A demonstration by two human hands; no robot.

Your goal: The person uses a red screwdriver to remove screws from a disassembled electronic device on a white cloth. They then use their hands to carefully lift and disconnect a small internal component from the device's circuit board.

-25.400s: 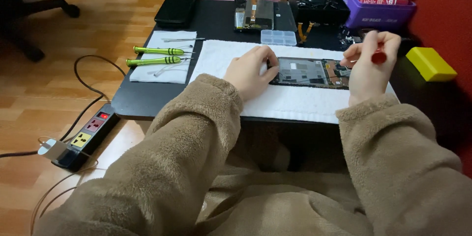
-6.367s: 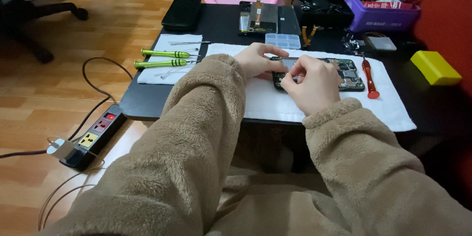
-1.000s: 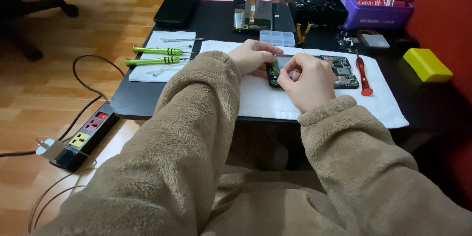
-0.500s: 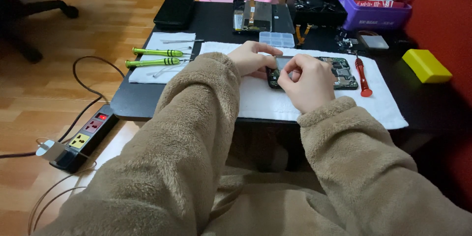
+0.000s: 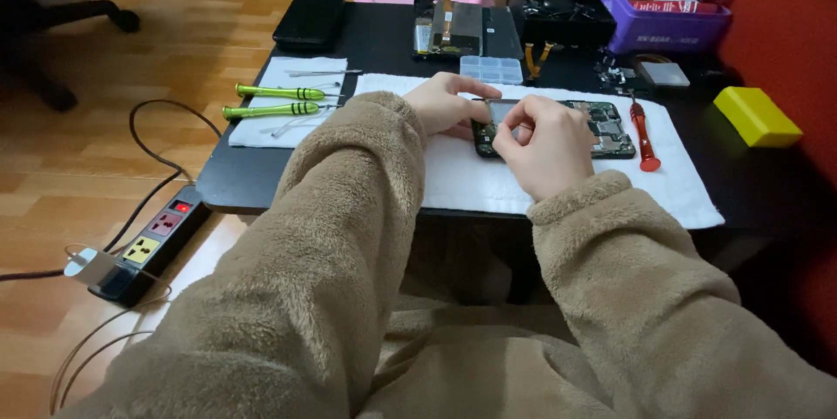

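head view: both hands on opened phone.

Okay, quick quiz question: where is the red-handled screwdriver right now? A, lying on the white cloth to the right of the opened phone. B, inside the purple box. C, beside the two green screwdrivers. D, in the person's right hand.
A: the red-handled screwdriver lies on the white cloth just right of the opened phone, clear of the right hand.
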